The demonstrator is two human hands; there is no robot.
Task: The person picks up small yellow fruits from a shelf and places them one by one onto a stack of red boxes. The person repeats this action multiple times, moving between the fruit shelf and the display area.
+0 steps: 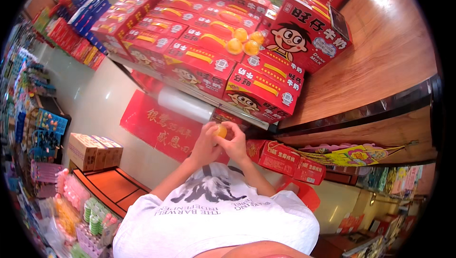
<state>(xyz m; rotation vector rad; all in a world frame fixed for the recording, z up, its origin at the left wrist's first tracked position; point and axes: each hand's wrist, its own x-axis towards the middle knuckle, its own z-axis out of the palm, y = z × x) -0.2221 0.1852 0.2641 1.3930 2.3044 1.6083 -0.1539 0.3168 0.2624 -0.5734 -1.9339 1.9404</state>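
Note:
Close to my body, my left hand [206,145] and my right hand [233,142] come together around a small round yellow-orange ball [220,130]. Fingers of both hands touch it, and part of it is hidden by them. Beyond the hands, several similar balls [251,47] rest in a tight group on red milk cartons [199,56] with yellow handles. A larger upright red milk carton [295,33] stands just right of that group, and a dark phone-like device [338,21] leans on its side.
A wooden counter [377,55] extends at the right. Red boxes [281,160] stand on the floor right of my hands. A red printed mat [160,126] lies on the tiled floor. Cardboard cartons [85,151] sit at the left, near shelves of small goods.

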